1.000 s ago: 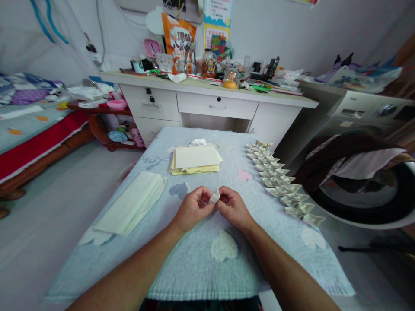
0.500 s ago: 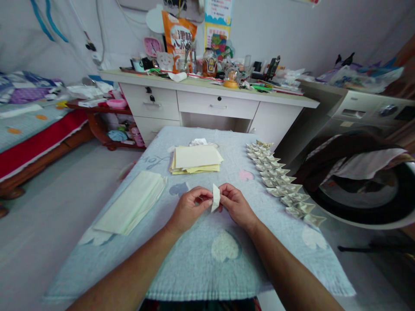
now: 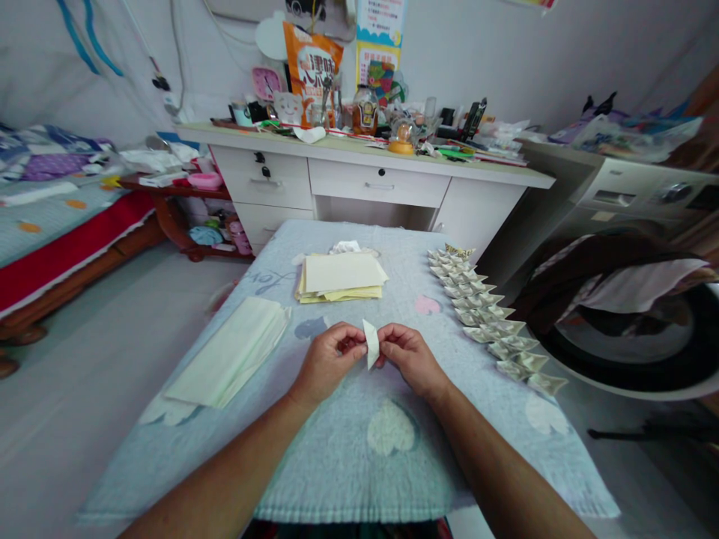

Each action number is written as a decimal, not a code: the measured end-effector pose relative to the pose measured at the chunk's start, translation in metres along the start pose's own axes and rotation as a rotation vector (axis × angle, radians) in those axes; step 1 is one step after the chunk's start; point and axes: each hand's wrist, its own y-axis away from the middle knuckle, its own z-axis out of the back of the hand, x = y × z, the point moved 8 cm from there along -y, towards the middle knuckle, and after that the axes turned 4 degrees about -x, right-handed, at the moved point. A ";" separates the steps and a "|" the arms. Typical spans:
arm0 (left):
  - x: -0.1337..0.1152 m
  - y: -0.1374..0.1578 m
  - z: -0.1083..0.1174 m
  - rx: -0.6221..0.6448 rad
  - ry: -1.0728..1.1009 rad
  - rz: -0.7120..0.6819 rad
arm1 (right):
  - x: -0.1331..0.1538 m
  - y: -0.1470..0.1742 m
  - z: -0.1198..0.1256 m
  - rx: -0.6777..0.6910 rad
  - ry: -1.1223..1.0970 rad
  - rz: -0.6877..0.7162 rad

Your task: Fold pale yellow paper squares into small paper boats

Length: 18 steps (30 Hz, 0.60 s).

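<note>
A small folded piece of pale paper (image 3: 371, 344) stands upright between my two hands, above the cloth-covered table (image 3: 359, 479). My left hand (image 3: 332, 355) pinches its left side between thumb and fingers. From the right, my right hand (image 3: 410, 358) grips the other side, fingertips curled against it. Beyond the hands lies a stack of cream and yellow paper sheets (image 3: 341, 272). To the left rests a pile of long pale green sheets (image 3: 228, 355). Along the right edge runs a stacked row of folded paper boats (image 3: 477, 299).
White crumpled tissue (image 3: 344, 246) sits behind the paper stack. A white desk (image 3: 376, 180) crowded with small items stands past the table. On the right is a washing machine (image 3: 623, 187) with its door open; a bed (image 3: 61, 224) is at the left.
The folded paper has tilted, its top leaning slightly left. Both hands keep their grip and have barely moved; the whole view has shifted slightly.
</note>
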 end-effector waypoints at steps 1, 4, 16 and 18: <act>0.001 0.000 0.001 -0.006 -0.007 -0.005 | 0.001 0.001 0.000 0.007 0.001 -0.003; 0.000 -0.001 0.002 -0.026 -0.034 -0.029 | 0.000 0.001 -0.002 0.031 -0.011 -0.016; -0.005 0.003 -0.002 -0.038 -0.049 0.041 | -0.015 -0.004 0.005 0.034 -0.160 -0.082; -0.005 0.004 -0.001 -0.051 -0.060 0.038 | -0.015 -0.005 0.006 0.023 -0.170 -0.082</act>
